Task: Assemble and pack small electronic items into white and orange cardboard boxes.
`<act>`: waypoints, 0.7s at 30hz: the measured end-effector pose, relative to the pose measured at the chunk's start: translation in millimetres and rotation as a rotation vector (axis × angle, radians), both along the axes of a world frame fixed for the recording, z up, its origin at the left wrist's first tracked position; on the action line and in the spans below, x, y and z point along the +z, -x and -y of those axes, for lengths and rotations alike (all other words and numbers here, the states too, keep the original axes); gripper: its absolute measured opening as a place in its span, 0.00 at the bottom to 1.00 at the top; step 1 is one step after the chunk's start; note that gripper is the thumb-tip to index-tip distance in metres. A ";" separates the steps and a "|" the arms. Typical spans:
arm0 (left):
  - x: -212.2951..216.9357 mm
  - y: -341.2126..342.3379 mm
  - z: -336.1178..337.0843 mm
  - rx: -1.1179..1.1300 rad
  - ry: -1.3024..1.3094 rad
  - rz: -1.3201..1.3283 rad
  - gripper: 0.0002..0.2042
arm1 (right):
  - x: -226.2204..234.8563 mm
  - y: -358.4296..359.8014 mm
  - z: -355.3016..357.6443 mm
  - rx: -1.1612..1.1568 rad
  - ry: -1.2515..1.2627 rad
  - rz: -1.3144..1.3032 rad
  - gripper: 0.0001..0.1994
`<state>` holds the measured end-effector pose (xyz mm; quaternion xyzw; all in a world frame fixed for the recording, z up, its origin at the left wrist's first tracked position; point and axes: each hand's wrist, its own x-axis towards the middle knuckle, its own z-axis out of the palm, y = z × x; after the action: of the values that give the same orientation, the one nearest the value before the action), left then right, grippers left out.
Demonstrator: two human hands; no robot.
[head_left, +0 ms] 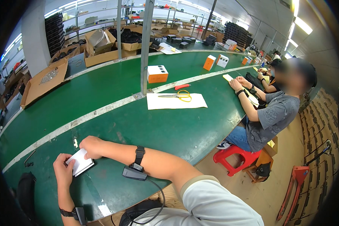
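Observation:
Over the near left part of the green table, my left hand (63, 166) grips a small folded white paper (81, 164) by its left edge, thumb on top. My right hand (92, 147) reaches across from the right, its fingers closed at the upper edge of the same paper. The paper looks like more than one layer, with a lower edge showing beneath. My right fingertips are partly hidden behind the hand. Black straps with small dark devices are on both my forearms.
Yellow-handled scissors (182, 95) lie on a white sheet (158, 104), beside a red cutter (182, 86). A metal post (145, 49) rises from the table divider. Beyond it stands an orange-white box (157, 74). To the right, a co-worker (278, 109) sits on a red stool (235, 156).

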<state>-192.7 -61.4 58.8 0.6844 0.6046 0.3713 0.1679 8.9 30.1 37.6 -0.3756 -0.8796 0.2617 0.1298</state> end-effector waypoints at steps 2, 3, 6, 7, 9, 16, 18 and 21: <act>0.7 -0.9 0.1 0.003 0.004 0.003 0.07 | 0.9 -0.7 0.3 0.000 0.001 0.001 0.19; 0.7 -1.0 0.0 0.009 0.003 -0.007 0.07 | 1.8 -1.1 0.6 0.000 0.002 0.003 0.19; -3.7 1.9 -1.5 0.004 -0.017 -0.012 0.07 | 4.8 -0.1 0.8 0.013 0.000 0.042 0.19; -5.7 3.6 -2.3 -0.006 -0.038 -0.005 0.07 | 5.5 0.1 1.3 0.014 0.000 0.040 0.19; -8.4 5.4 -2.3 -0.007 -0.039 0.000 0.07 | 3.9 0.4 1.6 0.006 0.005 0.020 0.18; -1.2 -0.9 0.8 0.000 0.019 -0.003 0.07 | 4.0 -3.3 3.8 0.001 -0.004 0.009 0.18; -1.4 -0.3 0.9 -0.001 0.012 -0.007 0.07 | 4.0 -2.8 3.4 -0.001 0.014 0.009 0.18; -0.6 -0.8 0.9 -0.004 0.006 -0.012 0.07 | 2.6 -3.1 2.8 0.002 -0.007 -0.004 0.17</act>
<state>-191.9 -62.3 58.2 0.6873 0.6055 0.3648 0.1671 12.0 27.2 40.2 -0.3737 -0.8806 0.2594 0.1327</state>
